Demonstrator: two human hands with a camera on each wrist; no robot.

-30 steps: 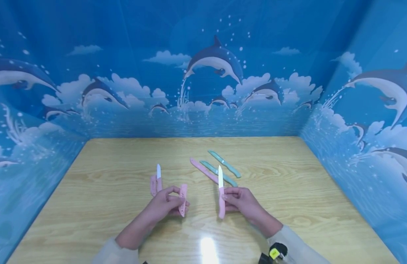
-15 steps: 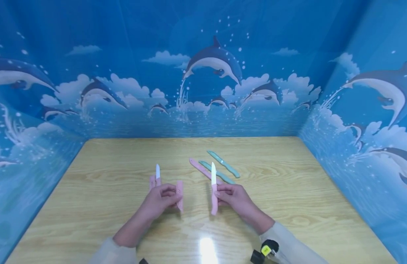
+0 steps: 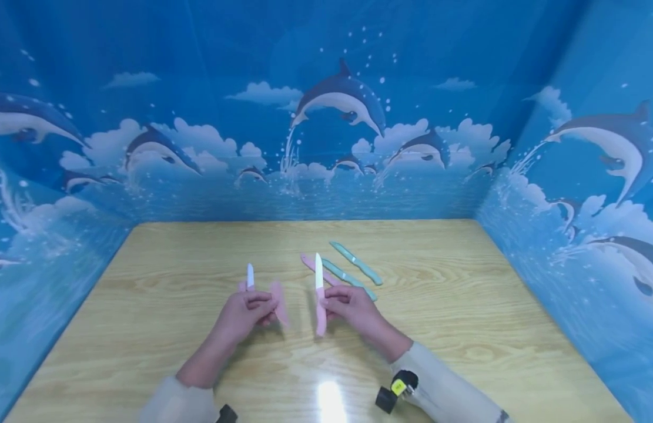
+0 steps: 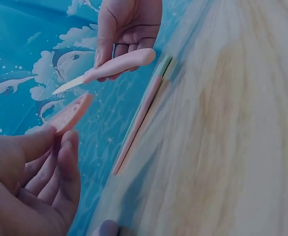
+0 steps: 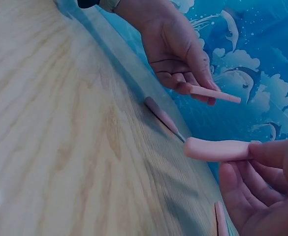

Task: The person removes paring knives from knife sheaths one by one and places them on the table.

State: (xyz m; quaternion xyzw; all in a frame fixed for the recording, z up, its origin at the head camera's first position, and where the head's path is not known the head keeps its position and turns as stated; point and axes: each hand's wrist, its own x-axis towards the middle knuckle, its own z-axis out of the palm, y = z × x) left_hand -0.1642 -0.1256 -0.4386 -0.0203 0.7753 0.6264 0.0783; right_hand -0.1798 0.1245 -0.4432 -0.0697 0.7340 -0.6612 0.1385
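The yellow label (image 3: 398, 386) at my right wrist, low right of centre in the head view, carries marks too small to read. My right hand (image 3: 358, 306) grips a pink-handled paring knife (image 3: 320, 301) mid-frame, its pale blade towards the top. My left hand (image 3: 245, 311) pinches a pink blade sheath (image 3: 281, 305) just left of it, not touching; its markings are blurred. Since a second ago both have moved left, with the gap narrower. Another pale-bladed knife (image 3: 250, 275) lies left of centre on the tabletop (image 3: 464, 305), two teal knives (image 3: 356, 262) right of centre.
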